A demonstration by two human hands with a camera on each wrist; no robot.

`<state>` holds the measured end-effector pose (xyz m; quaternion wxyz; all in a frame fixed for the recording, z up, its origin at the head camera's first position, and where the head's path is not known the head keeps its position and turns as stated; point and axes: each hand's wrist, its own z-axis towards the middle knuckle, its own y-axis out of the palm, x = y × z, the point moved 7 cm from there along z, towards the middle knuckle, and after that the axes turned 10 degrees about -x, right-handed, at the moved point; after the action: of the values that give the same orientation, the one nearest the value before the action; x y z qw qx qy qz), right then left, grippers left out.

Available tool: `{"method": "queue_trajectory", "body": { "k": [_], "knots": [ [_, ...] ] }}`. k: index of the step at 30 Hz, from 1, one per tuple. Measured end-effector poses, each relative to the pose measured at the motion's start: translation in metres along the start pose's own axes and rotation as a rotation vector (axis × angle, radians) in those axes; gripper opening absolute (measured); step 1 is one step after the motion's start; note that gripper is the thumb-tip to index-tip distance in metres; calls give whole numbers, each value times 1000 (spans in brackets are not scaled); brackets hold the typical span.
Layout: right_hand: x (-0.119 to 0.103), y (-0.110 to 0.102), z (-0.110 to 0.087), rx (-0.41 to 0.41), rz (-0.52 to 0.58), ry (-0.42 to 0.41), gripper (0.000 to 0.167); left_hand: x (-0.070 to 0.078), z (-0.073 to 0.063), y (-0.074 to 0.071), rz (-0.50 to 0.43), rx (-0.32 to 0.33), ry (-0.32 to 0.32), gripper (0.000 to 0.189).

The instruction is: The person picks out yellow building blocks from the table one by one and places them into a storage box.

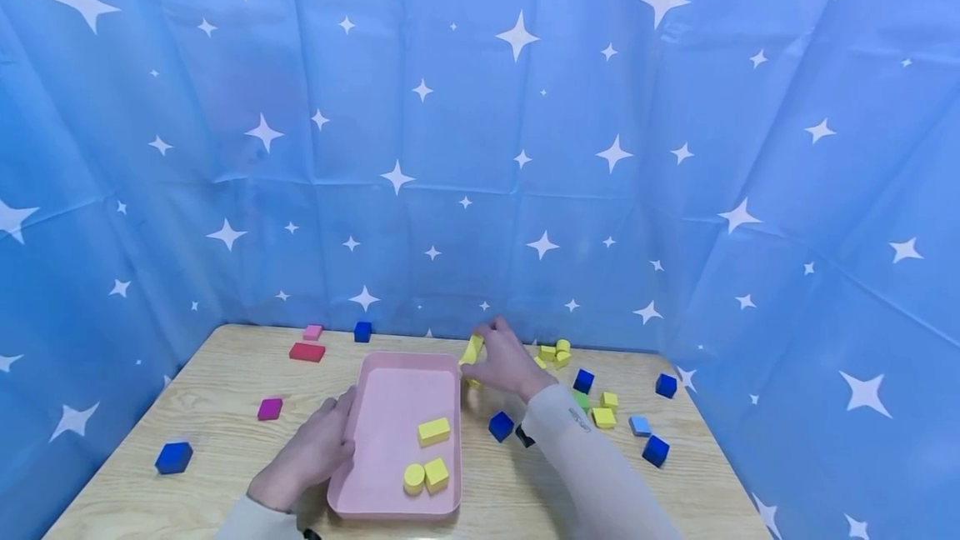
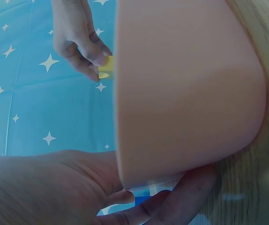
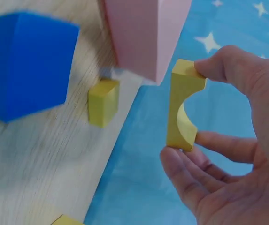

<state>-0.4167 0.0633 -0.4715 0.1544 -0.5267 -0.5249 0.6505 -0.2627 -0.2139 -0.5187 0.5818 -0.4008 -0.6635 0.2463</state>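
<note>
My left hand [image 1: 311,448] holds the left side of a pink tray [image 1: 382,415], its fingers against the outer wall [image 2: 186,93]. Inside the tray lie a yellow rectangular block [image 1: 433,432], a yellow cylinder [image 1: 414,479] and a yellow cube-like block [image 1: 437,476]. Just beyond the tray's far right corner, my right hand [image 1: 510,361] pinches a yellow arch block [image 3: 174,112] by its two ends, thumb on one end and fingers on the other. The arch hangs above the table in the right wrist view. A small yellow block [image 3: 103,103] rests on the table below it.
Right of the tray sit blue blocks [image 1: 501,426], a green block [image 1: 581,400], a light blue block [image 1: 640,426] and several yellow blocks [image 1: 562,354]. To the left are red [image 1: 307,352], pink [image 1: 312,332], magenta [image 1: 270,409] and blue blocks [image 1: 174,457]. A starry blue curtain [image 1: 480,140] borders the table.
</note>
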Motion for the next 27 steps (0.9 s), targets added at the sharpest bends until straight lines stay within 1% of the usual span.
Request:
{"method": "queue_trajectory", "body": {
  "k": [8,13,18,22,24,27],
  "knots": [
    [-32,13,-14,-37,-11,-43,83,-1,1,-1,1,-7,-5,86],
    [-56,28,-19,-85,-46,-98,84,0,1,-1,8,-4,2,86],
    [-77,44,-25,-142,-65,-141,81,1,1,0,15,-3,2,86],
    [-93,56,-30,-179,-124,-175,79,2,1,0,22,6,9,85],
    [-101,62,-33,-198,-175,-197,80,2,1,-1,29,14,16,84],
    [-110,73,-37,-250,-218,-222,81,1,1,-1,36,24,25,84]
  ]
}}
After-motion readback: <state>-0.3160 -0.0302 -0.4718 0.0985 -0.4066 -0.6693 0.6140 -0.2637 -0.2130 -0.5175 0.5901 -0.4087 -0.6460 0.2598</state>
